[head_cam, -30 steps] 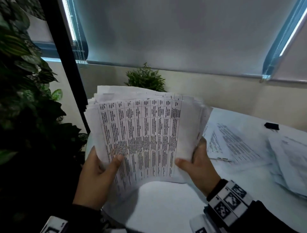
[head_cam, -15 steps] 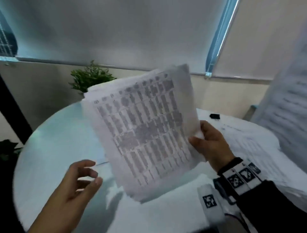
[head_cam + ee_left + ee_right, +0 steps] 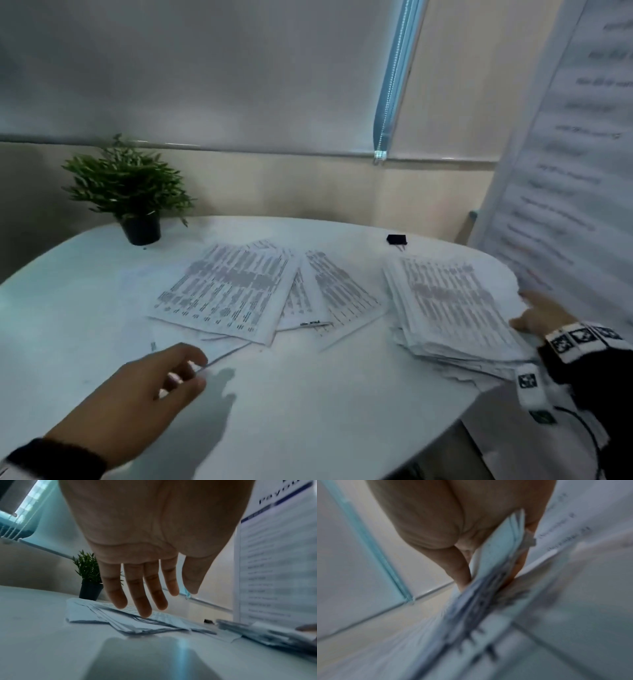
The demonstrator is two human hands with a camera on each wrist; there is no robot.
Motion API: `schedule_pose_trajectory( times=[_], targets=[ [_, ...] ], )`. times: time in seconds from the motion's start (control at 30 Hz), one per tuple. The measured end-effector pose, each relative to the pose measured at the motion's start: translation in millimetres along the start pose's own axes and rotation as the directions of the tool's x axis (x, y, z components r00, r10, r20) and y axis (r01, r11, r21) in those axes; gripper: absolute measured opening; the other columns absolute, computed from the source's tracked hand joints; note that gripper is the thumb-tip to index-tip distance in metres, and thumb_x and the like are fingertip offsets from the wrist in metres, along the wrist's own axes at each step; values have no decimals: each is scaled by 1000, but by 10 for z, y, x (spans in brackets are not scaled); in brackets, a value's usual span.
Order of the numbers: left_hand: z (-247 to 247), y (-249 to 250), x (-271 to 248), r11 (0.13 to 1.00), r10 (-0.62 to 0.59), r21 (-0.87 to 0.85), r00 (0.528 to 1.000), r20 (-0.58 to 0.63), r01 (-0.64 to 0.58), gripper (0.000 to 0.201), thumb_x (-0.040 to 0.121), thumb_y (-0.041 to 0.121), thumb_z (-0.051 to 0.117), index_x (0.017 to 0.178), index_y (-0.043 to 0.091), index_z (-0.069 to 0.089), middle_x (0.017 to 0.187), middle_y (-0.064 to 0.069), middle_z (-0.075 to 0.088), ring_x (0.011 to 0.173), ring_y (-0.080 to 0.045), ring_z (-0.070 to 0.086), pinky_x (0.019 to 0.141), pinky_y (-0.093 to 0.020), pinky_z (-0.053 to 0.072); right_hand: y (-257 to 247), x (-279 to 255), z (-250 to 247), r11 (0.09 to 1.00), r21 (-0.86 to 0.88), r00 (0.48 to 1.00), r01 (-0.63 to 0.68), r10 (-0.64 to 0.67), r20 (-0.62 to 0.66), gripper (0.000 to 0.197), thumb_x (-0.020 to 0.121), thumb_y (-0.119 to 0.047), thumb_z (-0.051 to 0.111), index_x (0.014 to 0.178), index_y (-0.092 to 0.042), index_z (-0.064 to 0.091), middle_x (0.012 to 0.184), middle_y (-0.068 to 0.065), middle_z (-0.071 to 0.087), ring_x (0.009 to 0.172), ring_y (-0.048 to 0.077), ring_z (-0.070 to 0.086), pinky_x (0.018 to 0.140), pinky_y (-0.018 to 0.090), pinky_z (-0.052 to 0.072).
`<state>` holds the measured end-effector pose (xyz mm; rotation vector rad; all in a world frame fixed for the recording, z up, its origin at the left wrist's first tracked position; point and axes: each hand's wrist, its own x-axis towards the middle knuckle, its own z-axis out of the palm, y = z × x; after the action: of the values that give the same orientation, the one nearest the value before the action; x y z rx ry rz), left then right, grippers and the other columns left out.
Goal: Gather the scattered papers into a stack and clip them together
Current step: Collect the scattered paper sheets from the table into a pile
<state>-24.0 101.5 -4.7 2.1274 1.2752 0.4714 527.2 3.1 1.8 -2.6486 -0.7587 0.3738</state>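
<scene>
1. A second ago both hands held the gathered stack upright in front of the person; half a second ago the left hand had let go. Now the stack (image 3: 452,308) lies flat at the table's (image 3: 308,411) 3 o'clock edge, so the gathered pile has been parked and the remaining sheets come next.
2. The right hand (image 3: 537,317) is at the stack's right edge. The right wrist view, though blurred, shows thumb above and fingers below the sheets — it grips the pile.
3. The left hand (image 3: 147,387) hovers over the table at 7 o'clock, fingers spread and relaxed, holding nothing, its fingertips (image 3: 145,609) just short of the loose papers (image 3: 236,291).
4. Those loose papers fan out untidily across the table's centre, overlapping at different angles; printed tables cover them, the text too smeared to read.
5. The stack is thick, its edges ragged and unaligned — it likely needs squaring before clipping.
6. The black binder clip (image 3: 396,239) sits at 1 o'clock, apart from all the sheets, untouched.
7. A potted plant (image 3: 132,192) stands at 10 o'clock.
</scene>
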Motion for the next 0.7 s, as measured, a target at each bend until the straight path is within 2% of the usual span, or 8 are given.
schedule_pose_trajectory(
  times=[0.13,0.2,0.27,0.33,0.4,0.5,0.57,0.7],
  targets=[
    [-40,36,420,935,-105,346,992,63,77,12,90,40,58,100,41,50,109,9,59,94,-9,59,83,-22,46,-208,-152,90,973,-230,999,23,-12,52,58,91,-16,57,143,-11,33,150,13,31,133,32,35,107,34,33],
    [44,49,616,862,-126,503,986,109,55,36,88,48,57,120,35,49,126,5,49,111,-15,54,95,-28,44,-325,-249,136,920,-388,998,50,-63,-19,63,87,-41,56,143,-23,33,147,15,33,132,34,36,109,42,33],
    [183,106,776,834,-90,552,986,142,-3,57,84,56,57,133,32,42,138,3,40,123,-17,48,101,-35,43,-456,-413,188,877,-446,969,179,-237,-76,65,79,-56,53,138,-33,39,146,11,38,133,33,36,109,48,31],
    [340,218,908,832,-62,553,987,150,-32,65,82,58,55,138,32,36,144,5,35,128,-19,45,101,-39,43,-590,-734,277,864,-346,908,365,-413,-74,63,72,-60,51,129,-33,51,136,7,52,127,33,43,105,53,33],
    [476,340,1043,825,-122,565,981,148,18,63,81,55,55,137,30,37,141,5,42,123,-19,50,95,-37,45,-712,-1106,376,853,-183,846,489,-515,-138,52,74,-50,61,122,-31,58,128,7,59,122,33,48,103,55,34],
    [583,486,1189,770,-194,632,975,108,83,44,85,46,53,122,23,48,123,0,58,109,-21,58,79,-31,42,-822,-1437,489,836,-139,835,530,-544,-86,45,79,-38,68,122,-31,59,127,2,58,123,28,47,104,48,34],
    [633,532,1246,721,-169,689,982,84,65,34,90,43,49,114,19,53,114,-1,62,103,-22,60,76,-29,42,-835,-1517,578,825,-41,826,564,-564,-2,44,84,-41,59,127,-30,54,127,-4,55,123,22,46,105,40,34],
    [645,618,1255,709,-147,704,984,99,35,36,100,40,34,107,20,62,108,-2,66,99,-21,63,81,-30,48,-914,-1683,765,735,78,694,674,-666,275,39,93,-40,48,132,-38,40,128,-11,48,118,6,46,102,22,34]
  ],
)
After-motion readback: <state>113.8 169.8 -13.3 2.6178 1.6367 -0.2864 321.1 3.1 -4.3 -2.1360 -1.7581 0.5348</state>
